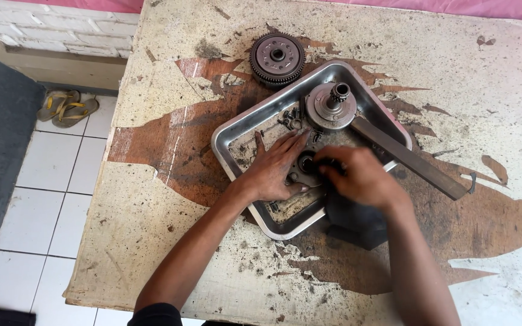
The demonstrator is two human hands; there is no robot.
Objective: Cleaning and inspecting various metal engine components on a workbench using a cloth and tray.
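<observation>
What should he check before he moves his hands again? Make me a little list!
1. Left hand flat on the round metal part, steadying it: ok.
2. Right hand has a firm hold on that part: cannot tell, fingers hide it.
3. Part sits inside the metal tray: ok.
4. Small bolts kept together in the tray: ok.
5. Long flat bar lies wholly in the tray: not ok, it sticks out over the rim.

Toothed gear wheel [277, 59], sandals [66, 107]

A round, dark metal part [305, 166] lies flat in the steel tray [246, 121]; greasy, a hole at its middle; half hidden under hands.
</observation>
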